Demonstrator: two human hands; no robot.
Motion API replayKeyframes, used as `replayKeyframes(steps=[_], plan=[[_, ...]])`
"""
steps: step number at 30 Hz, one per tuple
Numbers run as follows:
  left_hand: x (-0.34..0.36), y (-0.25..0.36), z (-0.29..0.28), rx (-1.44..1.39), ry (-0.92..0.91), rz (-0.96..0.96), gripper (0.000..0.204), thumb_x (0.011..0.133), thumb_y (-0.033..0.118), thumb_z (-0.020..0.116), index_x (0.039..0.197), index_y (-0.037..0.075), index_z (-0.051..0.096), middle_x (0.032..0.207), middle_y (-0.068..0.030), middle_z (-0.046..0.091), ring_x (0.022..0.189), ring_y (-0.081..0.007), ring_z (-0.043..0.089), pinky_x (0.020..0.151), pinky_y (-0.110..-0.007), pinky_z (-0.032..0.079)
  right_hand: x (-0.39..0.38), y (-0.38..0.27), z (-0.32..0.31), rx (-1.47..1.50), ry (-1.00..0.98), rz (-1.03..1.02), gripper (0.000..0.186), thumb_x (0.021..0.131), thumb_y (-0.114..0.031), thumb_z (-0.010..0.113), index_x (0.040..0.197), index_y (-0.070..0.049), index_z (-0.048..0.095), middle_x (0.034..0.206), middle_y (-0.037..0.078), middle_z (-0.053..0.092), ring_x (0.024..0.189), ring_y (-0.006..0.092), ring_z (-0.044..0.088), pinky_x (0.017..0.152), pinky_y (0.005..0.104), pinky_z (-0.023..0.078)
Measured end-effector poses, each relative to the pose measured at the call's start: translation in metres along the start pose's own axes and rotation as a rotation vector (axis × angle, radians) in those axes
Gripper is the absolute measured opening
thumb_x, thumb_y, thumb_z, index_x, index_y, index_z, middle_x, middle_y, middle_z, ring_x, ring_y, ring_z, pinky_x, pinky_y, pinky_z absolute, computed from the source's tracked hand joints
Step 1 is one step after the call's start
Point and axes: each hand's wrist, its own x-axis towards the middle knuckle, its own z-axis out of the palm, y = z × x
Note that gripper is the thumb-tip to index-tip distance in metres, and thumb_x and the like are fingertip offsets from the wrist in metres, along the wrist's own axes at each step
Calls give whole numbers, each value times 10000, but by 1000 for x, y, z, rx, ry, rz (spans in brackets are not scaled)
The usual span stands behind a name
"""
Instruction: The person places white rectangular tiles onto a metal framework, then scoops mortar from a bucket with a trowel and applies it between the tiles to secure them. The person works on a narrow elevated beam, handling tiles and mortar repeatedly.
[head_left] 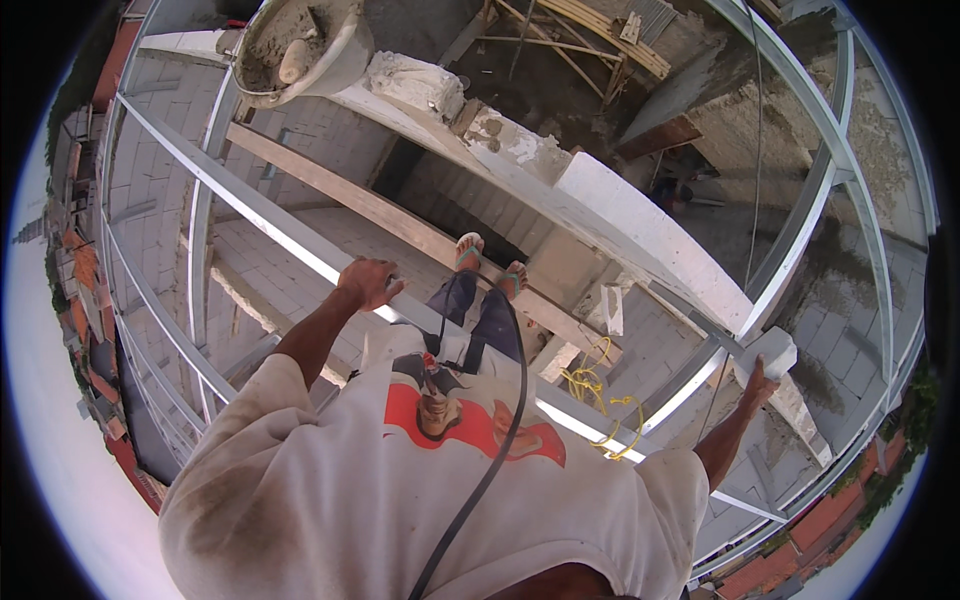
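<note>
My left hand [370, 283] is closed around a silver metal beam [290, 247] that runs diagonally in front of my body. Out to the right, my right hand [763, 382] grips a small whitish block piece [773, 350] by its near side. That block is beside a metal rafter, close to the right end of a pale block wall [640, 220]; whether it touches either is unclear. On the wall's left end stands a bucket [305, 55] with grey mortar and a rounded lump in it. Rough block pieces [415, 85] sit along the wall top next to the bucket.
My sandalled feet [490, 265] stand on a narrow wooden plank [350, 190] high above a lower level. Metal framing [825, 180] surrounds me. Yellow rope [590, 385] hangs by the beam, and a black cable [490, 470] crosses my shirt. Bamboo poles [600, 35] lie below, beyond the wall.
</note>
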Motion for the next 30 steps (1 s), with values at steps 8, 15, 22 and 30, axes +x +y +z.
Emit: replayKeyframes(steps=[8,15,22,30], plan=[[2,3,-3,27,-36,0,560,1022,555,496,1299,92,645,1255,-157,713,1205,-391,644,1085,-473,495,9,4,1,-139,32,12,1095,709,-564,906,1425,143,474,1367,321,618,1258,448,630,1066,509,510],[-2,3,-2,14,-64,-22,573,1024,553,491,1333,92,635,1267,-165,708,1228,-393,634,1092,-475,491,-4,-15,-3,84,31,56,1123,661,-501,951,1434,137,444,1358,320,625,1246,438,640,1070,487,516],[5,-5,6,11,-26,18,542,1026,530,508,1310,90,647,1259,-163,711,1231,-376,635,1109,-473,469,-31,-35,-36,109,186,23,1138,676,-438,965,1514,76,391,1386,291,611,1236,402,647,1084,446,521],[-4,-1,2,-28,-27,17,516,1022,516,522,1276,88,658,1218,-155,720,1182,-368,654,1087,-468,477,-182,-222,-104,488,29,-337,1045,818,-328,893,1574,81,299,1517,345,422,1416,424,466,1188,504,385]])
